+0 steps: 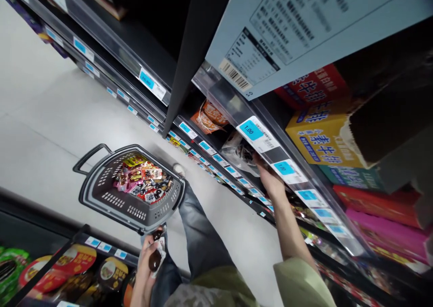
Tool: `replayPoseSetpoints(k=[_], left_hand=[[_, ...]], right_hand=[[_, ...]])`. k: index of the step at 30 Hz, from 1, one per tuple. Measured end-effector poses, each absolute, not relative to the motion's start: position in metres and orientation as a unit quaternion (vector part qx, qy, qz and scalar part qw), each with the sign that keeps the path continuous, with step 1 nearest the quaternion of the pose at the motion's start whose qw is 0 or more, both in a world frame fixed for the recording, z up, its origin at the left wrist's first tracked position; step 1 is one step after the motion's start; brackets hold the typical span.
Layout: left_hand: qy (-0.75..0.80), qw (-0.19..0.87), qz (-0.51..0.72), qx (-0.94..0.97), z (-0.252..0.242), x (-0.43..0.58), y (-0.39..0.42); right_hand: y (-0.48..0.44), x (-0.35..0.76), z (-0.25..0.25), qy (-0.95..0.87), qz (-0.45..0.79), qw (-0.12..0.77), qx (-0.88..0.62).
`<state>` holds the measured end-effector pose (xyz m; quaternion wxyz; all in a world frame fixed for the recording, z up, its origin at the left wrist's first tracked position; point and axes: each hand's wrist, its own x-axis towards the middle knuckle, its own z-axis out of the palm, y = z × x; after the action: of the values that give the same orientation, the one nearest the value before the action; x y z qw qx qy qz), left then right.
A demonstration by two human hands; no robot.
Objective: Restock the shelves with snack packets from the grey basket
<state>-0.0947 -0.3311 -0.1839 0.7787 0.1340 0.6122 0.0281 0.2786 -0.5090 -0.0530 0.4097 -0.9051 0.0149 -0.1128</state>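
Note:
My left hand [147, 262] is closed around a small dark snack packet [156, 255] with a clear wrapper, held low just below the grey shopping basket [101, 192]. The basket stands on the floor and holds several small colourful snack packs [144, 180]. My right hand [269, 178] reaches up into the shelf on the right, its fingers tucked behind the shelf rail among clear-wrapped packets [238, 151], so its fingers are hidden. Blue price tags [252, 131] line the rail just above that hand.
Shelving runs along the right with yellow [321, 138], red [375, 205] and pink boxes [389, 237]. A large white box [304, 23] juts out overhead. Bowls of instant food [72, 262] fill a shelf at the lower left. My leg in jeans [199, 235] stands on the pale floor [50, 104].

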Motion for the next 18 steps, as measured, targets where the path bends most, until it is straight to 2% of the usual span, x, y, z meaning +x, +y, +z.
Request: replayPoseSetpoints(k=[3,5,8,12,16,18], left_hand=[[0.585,0.799,0.014,0.139,-0.169,-0.075,-0.328],[0.560,0.814,0.018,0.150,-0.155,-0.046,-0.324],[0.504,0.834,0.046,0.220,-0.127,0.024,-0.323],[0.352,0.825,0.097,0.433,-0.088,0.137,-0.336],[0.293,0.724,0.220,0.584,-0.059,0.217,-0.370],[0.250,0.686,0.228,0.644,-0.054,0.238,-0.390]], right_hand=[[-0.508,0.247,-0.039,-0.069,-0.070,0.261,-0.960],[-0.509,0.223,-0.035,-0.129,-0.066,0.217,-0.965],[-0.515,0.199,-0.040,-0.177,-0.050,0.241,-0.953],[-0.528,0.197,-0.058,-0.147,-0.047,0.289,-0.945],[-0.549,0.201,-0.071,-0.082,-0.046,0.368,-0.925],[-0.562,0.199,-0.074,-0.056,-0.061,0.407,-0.910]])
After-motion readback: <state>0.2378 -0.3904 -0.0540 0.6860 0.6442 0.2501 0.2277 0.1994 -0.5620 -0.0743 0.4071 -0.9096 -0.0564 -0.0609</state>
